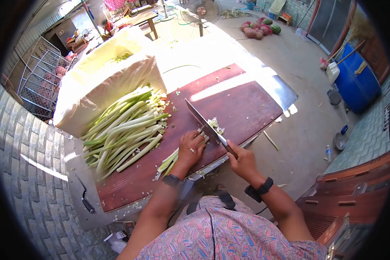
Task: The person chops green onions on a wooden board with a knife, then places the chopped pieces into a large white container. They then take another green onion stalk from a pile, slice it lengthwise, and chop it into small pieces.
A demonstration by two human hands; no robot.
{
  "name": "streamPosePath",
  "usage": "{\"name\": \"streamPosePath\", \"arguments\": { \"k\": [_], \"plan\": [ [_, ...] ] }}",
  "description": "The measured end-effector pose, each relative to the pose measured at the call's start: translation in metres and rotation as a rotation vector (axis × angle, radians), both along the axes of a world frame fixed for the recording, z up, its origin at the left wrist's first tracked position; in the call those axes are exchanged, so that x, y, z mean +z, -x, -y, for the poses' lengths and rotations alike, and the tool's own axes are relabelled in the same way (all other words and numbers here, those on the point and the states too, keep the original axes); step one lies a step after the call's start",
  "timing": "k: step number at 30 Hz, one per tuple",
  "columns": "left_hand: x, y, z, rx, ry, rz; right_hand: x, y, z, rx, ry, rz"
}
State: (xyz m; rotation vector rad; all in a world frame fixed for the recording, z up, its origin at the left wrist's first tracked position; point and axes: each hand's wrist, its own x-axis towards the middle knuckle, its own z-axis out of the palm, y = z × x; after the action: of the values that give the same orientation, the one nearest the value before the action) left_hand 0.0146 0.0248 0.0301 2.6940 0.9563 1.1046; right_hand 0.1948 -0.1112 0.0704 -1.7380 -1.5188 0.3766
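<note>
My right hand (242, 163) is closed round the handle of a broad kitchen knife (206, 124). The blade slants up and left over a dark red board (242, 102). Beside the blade, my left hand (191, 148) presses down on a small bunch of green onions (168, 163), its fingers curled over the stalks. Chopped pieces (216, 125) lie on the far side of the blade. Left of my left hand rests a large heap of uncut green onions (128, 125) on the board.
A cloth-lined container (108, 91) stands behind the heap, some greens inside. A second, thin knife (86, 200) lies on the metal tabletop at the left. Further off are a fan (201, 11), a pile of sacks (255, 29) and a blue barrel (355, 82).
</note>
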Motion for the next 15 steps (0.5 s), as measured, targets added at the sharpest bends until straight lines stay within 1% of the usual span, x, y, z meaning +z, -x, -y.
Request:
{"name": "streamPosePath", "arguments": {
  "k": [1, 2, 3, 5, 6, 9, 15],
  "plan": [
    [-0.011, 0.003, -0.002, -0.053, 0.106, 0.027, 0.004, -0.001, 0.005, -0.001, 0.000, -0.002],
    [-0.022, 0.005, -0.005, -0.109, 0.213, 0.054, 0.008, -0.001, 0.013, 0.018, -0.005, 0.060],
    [-0.021, 0.004, -0.004, -0.111, 0.215, 0.054, 0.012, -0.002, 0.022, 0.037, -0.009, 0.123],
    [-0.016, 0.002, 0.000, -0.027, 0.263, 0.026, 0.023, -0.004, 0.038, 0.054, -0.024, 0.177],
    [-0.015, 0.001, 0.001, -0.026, 0.266, 0.027, 0.028, -0.004, 0.045, 0.072, -0.042, 0.229],
    [-0.016, 0.001, 0.002, -0.027, 0.230, 0.070, 0.044, -0.004, 0.060, 0.076, -0.018, 0.272],
    [-0.022, 0.001, -0.002, -0.037, 0.180, 0.100, 0.053, -0.007, 0.070, 0.086, 0.041, 0.317]
  ]
}}
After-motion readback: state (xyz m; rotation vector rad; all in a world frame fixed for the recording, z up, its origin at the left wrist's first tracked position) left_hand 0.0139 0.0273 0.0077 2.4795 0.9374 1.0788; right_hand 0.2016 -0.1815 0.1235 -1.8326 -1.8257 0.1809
